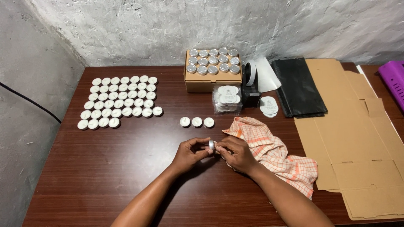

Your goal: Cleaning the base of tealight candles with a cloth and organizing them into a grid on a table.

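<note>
Both my hands meet near the table's middle around one small tealight candle in a silver metal cup (pixel 211 145). My left hand (pixel 190 154) pinches it from the left, and my right hand (pixel 235 153) holds it from the right, resting beside an orange-checked cloth (pixel 275 153). Just beyond my hands three white tealights (pixel 197 122) stand in a short row.
Several rows of white tealights (pixel 120 101) fill the left of the wooden table (pixel 105 176). At the back stand a cardboard box (pixel 212 82) topped with silver cups, a bag of round labels (pixel 227 98), a label dispenser (pixel 252 86), black plastic (pixel 298 86) and flat cardboard (pixel 357 143).
</note>
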